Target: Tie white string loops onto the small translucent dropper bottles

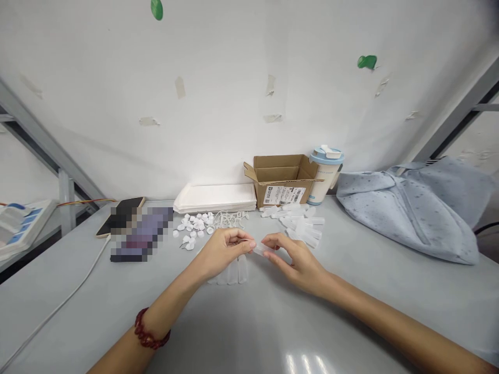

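Head: L hand [225, 250], R hand [299, 261] hold clr plastic pc [260, 250].

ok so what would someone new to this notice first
Probably the left hand and right hand at the centre, with a small clear piece at their fingertips. Behind them, the open box stands beside the blue-lidded cup. The blue cloth heaped at right and the red bracelet at lower left also stand out.
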`<state>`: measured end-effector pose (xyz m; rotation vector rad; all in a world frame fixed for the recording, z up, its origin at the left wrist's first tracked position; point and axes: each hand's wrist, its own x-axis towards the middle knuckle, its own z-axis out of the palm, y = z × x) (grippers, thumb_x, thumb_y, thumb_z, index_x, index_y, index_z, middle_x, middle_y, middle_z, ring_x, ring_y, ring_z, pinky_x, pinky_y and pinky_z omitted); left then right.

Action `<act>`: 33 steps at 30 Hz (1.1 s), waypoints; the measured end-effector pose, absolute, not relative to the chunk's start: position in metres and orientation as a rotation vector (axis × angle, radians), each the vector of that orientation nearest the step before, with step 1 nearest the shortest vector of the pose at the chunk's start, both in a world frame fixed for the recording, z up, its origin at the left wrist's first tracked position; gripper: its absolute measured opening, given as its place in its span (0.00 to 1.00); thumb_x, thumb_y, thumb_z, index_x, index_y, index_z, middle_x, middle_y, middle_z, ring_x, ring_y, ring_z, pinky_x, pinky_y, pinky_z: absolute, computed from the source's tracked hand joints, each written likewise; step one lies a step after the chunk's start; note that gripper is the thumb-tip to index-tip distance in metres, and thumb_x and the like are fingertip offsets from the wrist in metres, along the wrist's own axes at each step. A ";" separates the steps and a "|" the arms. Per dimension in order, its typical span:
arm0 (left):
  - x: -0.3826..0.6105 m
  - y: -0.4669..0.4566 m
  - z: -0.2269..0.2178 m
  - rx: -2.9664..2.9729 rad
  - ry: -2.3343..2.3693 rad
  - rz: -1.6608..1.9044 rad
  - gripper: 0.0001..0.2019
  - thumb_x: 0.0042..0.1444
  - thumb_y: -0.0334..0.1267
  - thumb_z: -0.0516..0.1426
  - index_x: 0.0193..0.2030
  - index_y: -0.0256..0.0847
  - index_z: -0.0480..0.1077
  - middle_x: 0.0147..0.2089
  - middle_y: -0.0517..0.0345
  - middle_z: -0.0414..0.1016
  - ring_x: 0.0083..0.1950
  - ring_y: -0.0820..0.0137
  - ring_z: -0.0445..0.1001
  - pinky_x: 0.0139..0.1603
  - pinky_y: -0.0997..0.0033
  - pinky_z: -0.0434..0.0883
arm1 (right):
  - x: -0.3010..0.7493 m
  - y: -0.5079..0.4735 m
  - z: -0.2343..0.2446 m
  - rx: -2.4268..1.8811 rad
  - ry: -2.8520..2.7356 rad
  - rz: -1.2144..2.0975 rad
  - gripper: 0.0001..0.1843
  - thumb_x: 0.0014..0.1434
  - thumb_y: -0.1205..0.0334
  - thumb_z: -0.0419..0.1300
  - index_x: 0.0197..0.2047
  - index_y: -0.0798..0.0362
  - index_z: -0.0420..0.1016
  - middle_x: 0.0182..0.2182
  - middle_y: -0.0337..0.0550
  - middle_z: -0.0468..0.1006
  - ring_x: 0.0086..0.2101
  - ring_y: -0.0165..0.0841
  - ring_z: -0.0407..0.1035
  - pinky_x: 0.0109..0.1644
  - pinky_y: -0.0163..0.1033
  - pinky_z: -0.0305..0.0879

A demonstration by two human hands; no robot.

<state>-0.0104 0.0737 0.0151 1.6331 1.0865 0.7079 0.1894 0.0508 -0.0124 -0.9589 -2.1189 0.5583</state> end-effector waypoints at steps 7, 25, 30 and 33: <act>-0.007 0.069 0.019 1.568 1.105 0.736 0.11 0.50 0.44 0.59 0.31 0.36 0.72 0.27 0.60 0.72 0.30 0.73 0.67 0.34 0.73 0.65 | 0.188 0.050 -0.019 -0.921 -2.172 0.294 0.10 0.63 0.64 0.50 0.48 0.53 0.61 0.36 0.46 0.74 0.35 0.33 0.69 0.36 0.37 0.66; 0.006 0.056 0.016 1.553 1.079 0.825 0.10 0.48 0.41 0.61 0.33 0.38 0.70 0.32 0.59 0.75 0.34 0.71 0.73 0.35 0.74 0.69 | 0.185 0.045 -0.015 -1.067 -2.078 0.399 0.12 0.64 0.59 0.48 0.48 0.54 0.64 0.31 0.45 0.77 0.29 0.33 0.70 0.31 0.36 0.63; 0.005 0.055 0.013 1.972 1.221 0.980 0.06 0.53 0.38 0.57 0.36 0.39 0.71 0.34 0.56 0.74 0.34 0.68 0.72 0.36 0.68 0.70 | 0.184 0.047 0.000 -1.093 -1.737 1.112 0.14 0.63 0.54 0.49 0.47 0.53 0.63 0.25 0.38 0.74 0.31 0.32 0.70 0.34 0.36 0.63; 0.006 0.053 0.008 2.399 1.115 1.160 0.10 0.54 0.36 0.57 0.43 0.39 0.68 0.40 0.52 0.72 0.41 0.65 0.70 0.42 0.63 0.70 | 0.183 0.048 0.003 -0.987 -1.590 1.344 0.13 0.63 0.54 0.50 0.46 0.53 0.63 0.30 0.41 0.76 0.34 0.32 0.71 0.42 0.39 0.64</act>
